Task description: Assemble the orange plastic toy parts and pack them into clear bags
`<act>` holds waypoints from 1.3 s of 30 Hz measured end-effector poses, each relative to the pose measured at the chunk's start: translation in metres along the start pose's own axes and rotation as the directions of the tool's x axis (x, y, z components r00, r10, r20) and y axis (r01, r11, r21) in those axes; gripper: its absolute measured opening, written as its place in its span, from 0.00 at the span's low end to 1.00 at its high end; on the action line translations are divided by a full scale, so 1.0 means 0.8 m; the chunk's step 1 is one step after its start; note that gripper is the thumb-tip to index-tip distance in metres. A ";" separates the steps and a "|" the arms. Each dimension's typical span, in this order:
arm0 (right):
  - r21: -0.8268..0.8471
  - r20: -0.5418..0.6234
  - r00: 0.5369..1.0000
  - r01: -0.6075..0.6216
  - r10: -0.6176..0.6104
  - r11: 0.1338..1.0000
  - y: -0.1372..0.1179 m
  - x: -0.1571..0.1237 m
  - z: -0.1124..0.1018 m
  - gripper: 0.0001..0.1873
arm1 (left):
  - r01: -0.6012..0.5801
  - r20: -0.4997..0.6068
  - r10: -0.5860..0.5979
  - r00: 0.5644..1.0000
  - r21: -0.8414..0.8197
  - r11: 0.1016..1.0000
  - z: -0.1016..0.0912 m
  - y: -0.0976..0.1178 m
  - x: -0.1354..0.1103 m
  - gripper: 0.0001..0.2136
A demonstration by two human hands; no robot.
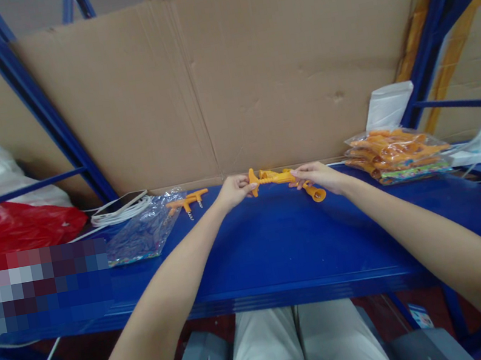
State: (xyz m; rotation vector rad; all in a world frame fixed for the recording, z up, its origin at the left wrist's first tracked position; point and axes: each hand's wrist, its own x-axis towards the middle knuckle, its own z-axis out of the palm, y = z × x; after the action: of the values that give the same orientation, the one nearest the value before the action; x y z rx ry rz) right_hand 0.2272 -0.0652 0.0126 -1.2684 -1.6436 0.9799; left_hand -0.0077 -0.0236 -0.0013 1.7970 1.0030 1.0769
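At the back of the blue shelf, my left hand (237,191) pinches an orange T-shaped corkscrew handle (253,181). My right hand (315,177) grips a yellow-orange ribbed plastic sleeve (278,178), in line with the handle. The two parts are close together; whether they are joined is too small to tell. Below my right hand lies an orange piece with a flared round end (316,193). Another orange part (267,173) shows just behind the sleeve. Left of my left hand, several orange T-handled corkscrews (188,203) lie with their metal spirals visible.
A clear plastic bag (139,234) lies on the left, beside a coiled white cable (121,211) and a phone-like slab. On the right sits a filled bag of orange parts (395,151). Cardboard (278,75) walls the back; blue uprights (38,103) frame the sides.
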 end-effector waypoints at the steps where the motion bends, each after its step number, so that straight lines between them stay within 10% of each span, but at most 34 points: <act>1: -0.004 -0.008 1.000 0.001 -0.001 1.000 -0.001 -0.001 0.001 0.12 | 0.002 -0.002 -0.002 1.000 0.003 1.000 0.000 0.001 0.000 0.04; 25: -0.076 -0.053 0.997 -0.064 0.060 0.995 0.000 0.003 -0.002 0.23 | 0.042 -0.001 -0.042 0.999 0.031 0.999 -0.001 0.003 -0.001 0.02; 39: -0.332 -0.250 0.968 -0.099 0.014 0.938 0.043 0.025 -0.035 0.10 | 0.229 -0.038 -0.235 0.971 -0.116 0.967 -0.011 0.009 0.008 0.04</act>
State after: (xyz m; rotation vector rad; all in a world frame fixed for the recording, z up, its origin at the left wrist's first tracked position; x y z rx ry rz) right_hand 0.2614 -0.0369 -0.0060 -1.6069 -1.6331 0.5531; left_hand -0.0121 -0.0182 0.0097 1.5271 1.1309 1.0162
